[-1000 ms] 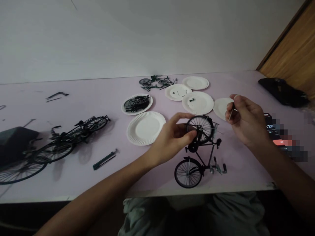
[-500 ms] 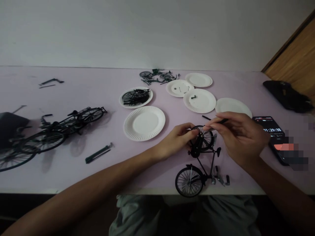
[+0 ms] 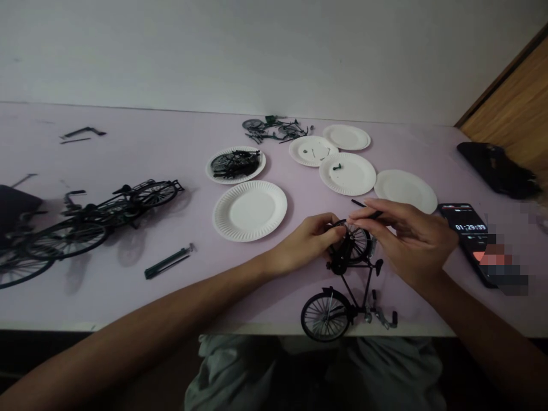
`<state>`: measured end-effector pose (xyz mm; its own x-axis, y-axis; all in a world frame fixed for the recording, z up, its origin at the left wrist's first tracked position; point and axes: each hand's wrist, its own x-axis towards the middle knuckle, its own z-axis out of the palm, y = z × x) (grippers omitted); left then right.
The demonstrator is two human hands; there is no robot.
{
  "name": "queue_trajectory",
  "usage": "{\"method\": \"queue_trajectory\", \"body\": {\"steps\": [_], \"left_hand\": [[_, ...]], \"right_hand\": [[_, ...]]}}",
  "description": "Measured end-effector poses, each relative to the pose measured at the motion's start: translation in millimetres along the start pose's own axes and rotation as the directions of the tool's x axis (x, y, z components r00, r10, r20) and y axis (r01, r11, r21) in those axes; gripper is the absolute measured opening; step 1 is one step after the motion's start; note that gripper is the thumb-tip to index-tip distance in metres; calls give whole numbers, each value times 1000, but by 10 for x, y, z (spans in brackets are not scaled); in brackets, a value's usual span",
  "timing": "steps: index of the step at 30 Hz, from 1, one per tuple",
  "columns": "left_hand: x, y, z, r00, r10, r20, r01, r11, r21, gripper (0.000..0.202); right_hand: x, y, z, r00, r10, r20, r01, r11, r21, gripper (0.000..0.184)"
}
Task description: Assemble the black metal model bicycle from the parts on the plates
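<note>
A small black model bicycle (image 3: 355,291) lies on its side at the table's front edge, its front wheel (image 3: 326,315) nearest me and slightly over the edge. My left hand (image 3: 314,237) is closed on the rear wheel (image 3: 359,240), thumb and fingers pinching it near the chain cover. My right hand (image 3: 411,234) is closed beside the hub, thumb and index finger pinched together over the wheel. A thin black rod (image 3: 358,202) shows behind and between its fingers. Whatever lies at the right fingertips is too small to make out.
Several white paper plates (image 3: 220,220) stand beyond my hands, some bearing small parts. More model bicycles (image 3: 115,211) stand at left. Green-black parts (image 3: 166,262) lie nearer, and others (image 3: 278,130) at the back. A phone (image 3: 468,234) and a black pouch (image 3: 496,165) lie at right.
My right hand has shifted slightly left and its fingertips have moved closer to the wheel hub. My left hand keeps its hold. The whole view has shifted slightly.
</note>
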<state>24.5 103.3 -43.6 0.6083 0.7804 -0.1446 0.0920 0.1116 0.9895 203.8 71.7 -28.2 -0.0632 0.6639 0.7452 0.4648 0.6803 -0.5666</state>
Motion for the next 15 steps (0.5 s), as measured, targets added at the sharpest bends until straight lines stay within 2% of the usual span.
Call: {"method": "queue_trajectory", "body": {"steps": [6, 10, 15], "left_hand": [[-10, -25, -10, 999, 35, 34, -35, 999, 2, 32], [-15, -24, -10, 999, 32, 35, -31, 999, -6, 30], [-11, 4, -4, 999, 8, 38, -6, 999, -49, 26]], "right_hand": [[9, 6, -11, 999, -30, 12, 30, 1000, 2, 50], [7, 5, -20, 998, -59, -3, 60, 998, 34, 53], [4, 22, -17, 997, -70, 37, 69, 997, 43, 55]]}}
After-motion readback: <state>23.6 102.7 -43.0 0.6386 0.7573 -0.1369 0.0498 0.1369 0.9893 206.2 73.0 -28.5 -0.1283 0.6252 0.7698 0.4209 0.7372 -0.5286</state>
